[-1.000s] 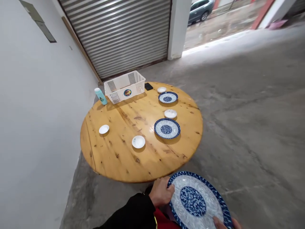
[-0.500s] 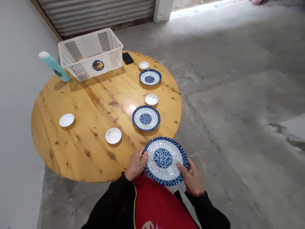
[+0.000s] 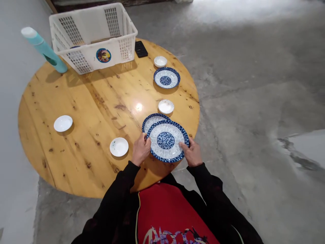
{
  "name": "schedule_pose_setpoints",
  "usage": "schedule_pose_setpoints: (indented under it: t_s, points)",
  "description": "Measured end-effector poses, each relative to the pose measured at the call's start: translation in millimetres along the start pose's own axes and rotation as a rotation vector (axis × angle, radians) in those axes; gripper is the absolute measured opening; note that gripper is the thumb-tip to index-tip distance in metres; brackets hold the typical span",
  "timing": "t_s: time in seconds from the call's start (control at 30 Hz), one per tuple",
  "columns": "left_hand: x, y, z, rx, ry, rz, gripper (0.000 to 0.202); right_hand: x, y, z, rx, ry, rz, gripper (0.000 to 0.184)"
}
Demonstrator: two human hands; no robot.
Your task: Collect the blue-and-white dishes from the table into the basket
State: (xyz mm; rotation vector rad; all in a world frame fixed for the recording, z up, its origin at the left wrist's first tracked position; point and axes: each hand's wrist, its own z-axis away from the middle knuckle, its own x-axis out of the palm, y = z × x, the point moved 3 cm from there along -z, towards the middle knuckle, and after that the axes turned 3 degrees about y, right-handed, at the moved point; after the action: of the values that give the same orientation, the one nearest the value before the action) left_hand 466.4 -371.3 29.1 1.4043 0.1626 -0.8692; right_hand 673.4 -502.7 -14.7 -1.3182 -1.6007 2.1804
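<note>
Between my two hands is a blue-and-white patterned plate [image 3: 166,140], held over the table's near right edge. My left hand [image 3: 141,149] pinches its left rim. On the opposite side my right hand [image 3: 192,152] grips the rim, thumb on top. Behind it, partly covered, lies a second plate [image 3: 153,120] of the same pattern. A small white dish [image 3: 166,106] sits just beyond that one. Farther back are a third patterned plate [image 3: 166,78] and another white dish [image 3: 160,61]. Left of my left hand stands a white dish [image 3: 119,146].
The round wooden table [image 3: 83,142] carries one more white dish [image 3: 63,123] at left. A white plastic basket [image 3: 83,57] stands at the back, with a turquoise bottle [image 3: 45,51] on its left and a black phone-like object [image 3: 141,49] on its right. Concrete floor [image 3: 248,101] surrounds the table.
Both hands have carried the held plate forward from beside my body to over the table, where it now overlaps the second plate from my view. The camera view has tilted down and closer.
</note>
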Motion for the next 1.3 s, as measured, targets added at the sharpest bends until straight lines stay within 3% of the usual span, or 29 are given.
schedule_pose_setpoints:
  t_s: [0.23, 0.5, 0.87, 1.3]
  points:
    - [5.9, 6, -38, -0.041, 0.058, -0.239, 0.015, 12, -7, -55, -0.063, -0.045, 0.112, 0.026]
    - [10.5, 11, -54, -0.143, 0.091, -0.385, 0.018, 22, -8, -88, -0.105, -0.154, 0.223, 0.026]
    - [23.8, 3, -54, -0.205, 0.116, -0.464, 0.023, 28, 3, -98, -0.165, -0.248, 0.29, 0.025]
    - [25.7, -2, -55, -0.155, 0.123, -0.585, 0.041, 41, 8, -105, -0.182, -0.301, 0.398, 0.025]
